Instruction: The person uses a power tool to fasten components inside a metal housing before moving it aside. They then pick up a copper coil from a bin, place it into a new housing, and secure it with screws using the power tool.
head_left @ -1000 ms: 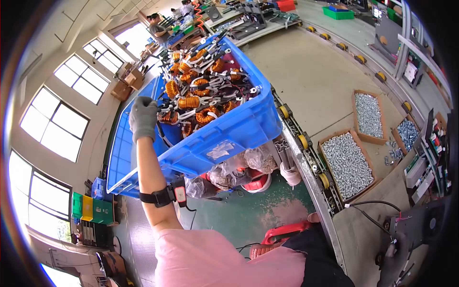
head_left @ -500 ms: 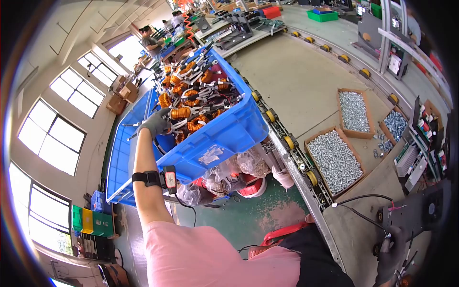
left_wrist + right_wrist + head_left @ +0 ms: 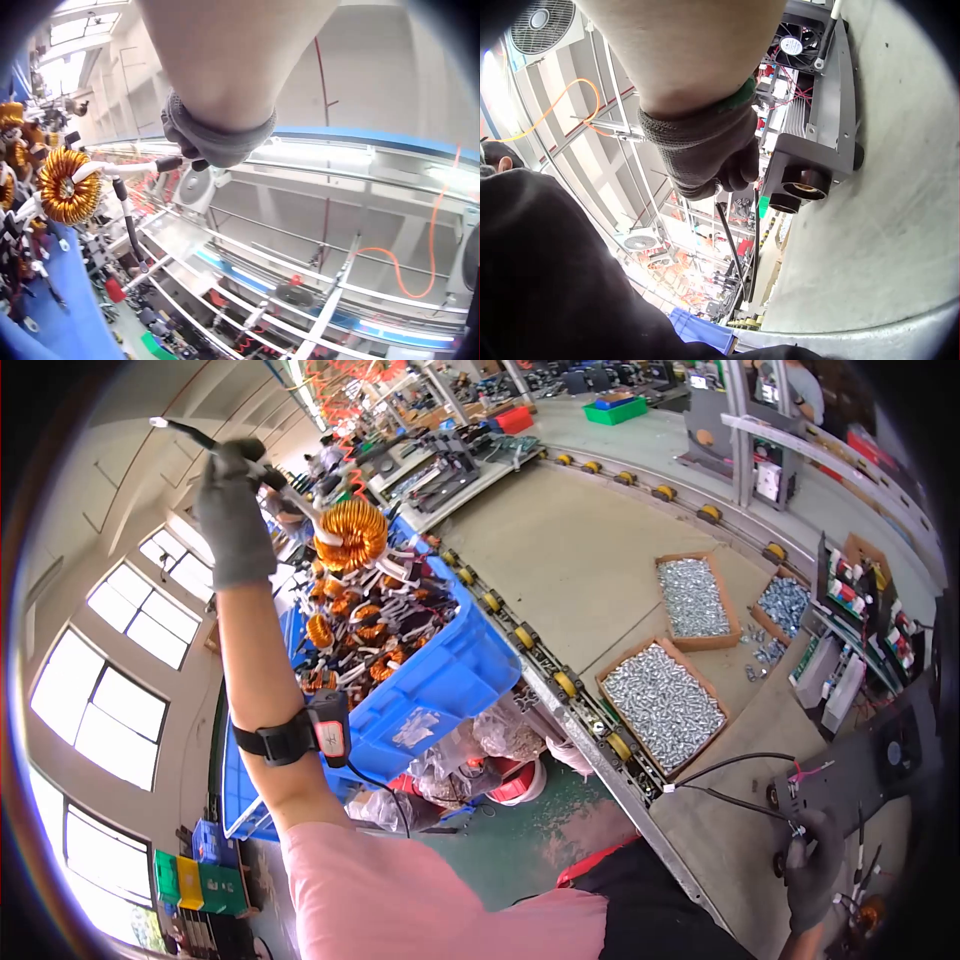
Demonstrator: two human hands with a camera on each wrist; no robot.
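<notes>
My gloved left hand [image 3: 235, 520] is raised high at the left, gripping a black-sleeved lead of a toroidal inductor [image 3: 350, 536]. Copper-coloured wire winds round its ring, which hangs above the blue crate [image 3: 440, 685]. White leads with dark sleeves and metal lugs trail from the coil in the left wrist view. More such inductors [image 3: 368, 622] are heaped in the crate. Low at the right, my gloved right hand [image 3: 814, 865] pinches the metal end of a black cable [image 3: 735, 759] beside a dark metal chassis [image 3: 850, 785] with a fan. Its fingertips are partly hidden in the right wrist view.
Cardboard trays of metal fasteners [image 3: 665, 705] sit on the bench. A roller rail [image 3: 565, 682] runs between bench and crate. Circuit boards [image 3: 860, 615] stand at the right, and another inductor [image 3: 866, 916] lies near the right wrist. Plastic bags [image 3: 440, 775] lie below the crate.
My left hand reached down into the crate, then rose up and left with an inductor. The head view has turned rightward. My right hand stays at the cable end by the chassis.
</notes>
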